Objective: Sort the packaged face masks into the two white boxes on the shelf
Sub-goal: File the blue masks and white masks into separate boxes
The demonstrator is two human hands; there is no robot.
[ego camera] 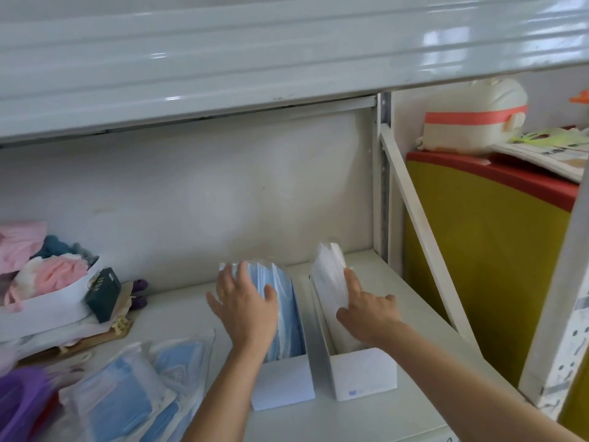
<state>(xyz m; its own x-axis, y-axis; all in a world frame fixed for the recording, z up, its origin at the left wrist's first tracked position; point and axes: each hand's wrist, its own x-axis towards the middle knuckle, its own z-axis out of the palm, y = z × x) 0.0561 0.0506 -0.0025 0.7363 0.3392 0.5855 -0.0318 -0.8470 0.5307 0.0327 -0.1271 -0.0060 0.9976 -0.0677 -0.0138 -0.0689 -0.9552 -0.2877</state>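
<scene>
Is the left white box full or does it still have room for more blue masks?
Nearly full. Blue masks stand upright along most of the left box, with the left hand pressing them back; only a small gap shows at its front end.

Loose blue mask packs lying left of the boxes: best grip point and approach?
Probably pinch the top pack of the loose blue mask packs by its right-hand edge, coming from above. They lie flat and overlapped on the shelf, so only the film edges offer purchase.
</scene>
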